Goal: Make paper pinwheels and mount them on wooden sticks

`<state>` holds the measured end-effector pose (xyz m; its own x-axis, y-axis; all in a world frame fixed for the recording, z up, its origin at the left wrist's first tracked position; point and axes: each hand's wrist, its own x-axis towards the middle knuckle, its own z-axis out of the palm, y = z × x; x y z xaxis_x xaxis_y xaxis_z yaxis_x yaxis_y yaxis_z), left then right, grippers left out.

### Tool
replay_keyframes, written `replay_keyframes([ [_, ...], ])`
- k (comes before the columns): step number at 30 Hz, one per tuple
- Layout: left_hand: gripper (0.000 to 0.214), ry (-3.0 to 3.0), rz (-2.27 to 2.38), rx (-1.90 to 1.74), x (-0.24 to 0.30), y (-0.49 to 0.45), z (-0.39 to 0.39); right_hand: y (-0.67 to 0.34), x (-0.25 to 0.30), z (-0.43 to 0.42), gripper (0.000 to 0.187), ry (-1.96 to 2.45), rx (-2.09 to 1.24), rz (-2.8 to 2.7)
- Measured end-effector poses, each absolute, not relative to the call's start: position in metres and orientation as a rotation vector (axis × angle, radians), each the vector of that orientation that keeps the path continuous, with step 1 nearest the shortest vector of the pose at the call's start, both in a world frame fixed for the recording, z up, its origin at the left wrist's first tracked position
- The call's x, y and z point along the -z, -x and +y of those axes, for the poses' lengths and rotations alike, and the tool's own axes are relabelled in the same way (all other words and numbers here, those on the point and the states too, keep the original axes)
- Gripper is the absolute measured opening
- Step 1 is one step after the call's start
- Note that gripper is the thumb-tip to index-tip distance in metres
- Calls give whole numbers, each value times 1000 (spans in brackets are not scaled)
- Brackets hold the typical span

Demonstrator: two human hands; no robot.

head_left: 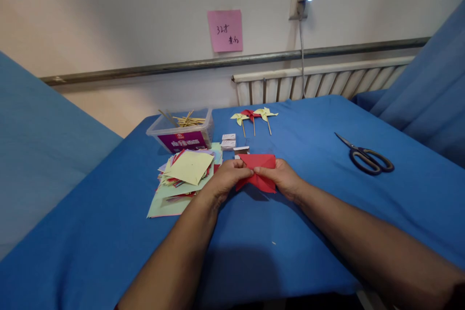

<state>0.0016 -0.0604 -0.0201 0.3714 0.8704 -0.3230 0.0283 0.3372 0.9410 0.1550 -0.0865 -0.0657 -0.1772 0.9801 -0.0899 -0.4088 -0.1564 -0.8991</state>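
Note:
A red paper square point(264, 161), with cuts that part it into flaps, is held above the table between both hands. My left hand point(229, 174) pinches it from the left, thumb near the paper's middle. From the other side my right hand point(285, 177) grips it, its thumb also pressed near the middle. The fingers behind the paper are hidden. Just beyond the paper sits a small open box point(241, 150), partly covered by it. To the left lies a pile of coloured paper squares point(191, 164), a pale yellow one on top.
A clear plastic tub point(181, 138) with thin wooden sticks point(189, 121) stands at the back left. Small white boxes point(228, 141) sit beside it. Finished paper pinwheels point(253, 115) lie at the back. Scissors point(366, 157) rest at the right on the blue tablecloth point(319, 252).

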Motion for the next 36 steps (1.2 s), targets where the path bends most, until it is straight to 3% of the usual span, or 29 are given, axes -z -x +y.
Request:
replay_keyframes([
  [5,26,-771,989,-991,28,-17,-65,-147,64,-84,37,916,-1291,-744],
  [11,25,-489,851,-934,35,-33,-74,-146,64,-80,30,954,-1091,-659],
  [26,16,-640,968,-1141,36,-34,-73,-146,71,-83,27,859,-1214,-768],
  [36,23,-531,878,-1286,20,-10,-57,-149,69,-95,56,834,-843,-1395],
])
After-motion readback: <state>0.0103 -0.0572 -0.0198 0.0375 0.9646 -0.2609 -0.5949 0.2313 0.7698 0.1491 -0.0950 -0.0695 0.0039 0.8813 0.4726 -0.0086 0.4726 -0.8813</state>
